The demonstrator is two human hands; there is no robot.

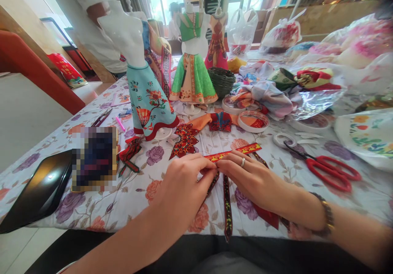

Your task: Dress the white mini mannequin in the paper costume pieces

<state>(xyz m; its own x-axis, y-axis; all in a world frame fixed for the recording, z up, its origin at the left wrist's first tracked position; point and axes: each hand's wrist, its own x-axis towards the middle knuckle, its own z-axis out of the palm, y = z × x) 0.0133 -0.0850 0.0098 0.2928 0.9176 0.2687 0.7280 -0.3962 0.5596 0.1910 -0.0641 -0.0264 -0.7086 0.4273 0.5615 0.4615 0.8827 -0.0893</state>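
Over the front of the flowered tablecloth, the fingertips of both my hands meet at a narrow patterned fabric trim. My left hand pinches it, thumb against fingers, with a dark piece running down below. Close beside it, my right hand, wearing a ring, presses its bent fingers on the same spot. A red and yellow strip lies just beyond the fingers. From under the right hand a dark strip with yellow-green pattern hangs toward the table edge. Red fabric shows partly beneath the right wrist. The exact pinch point is hidden.
Dressed mini mannequins stand behind. Red-handled scissors lie at right near tape rolls. Ornate orange fabric lies ahead. A black tray-like object is at left. Plastic bags crowd the right; a person stands behind.
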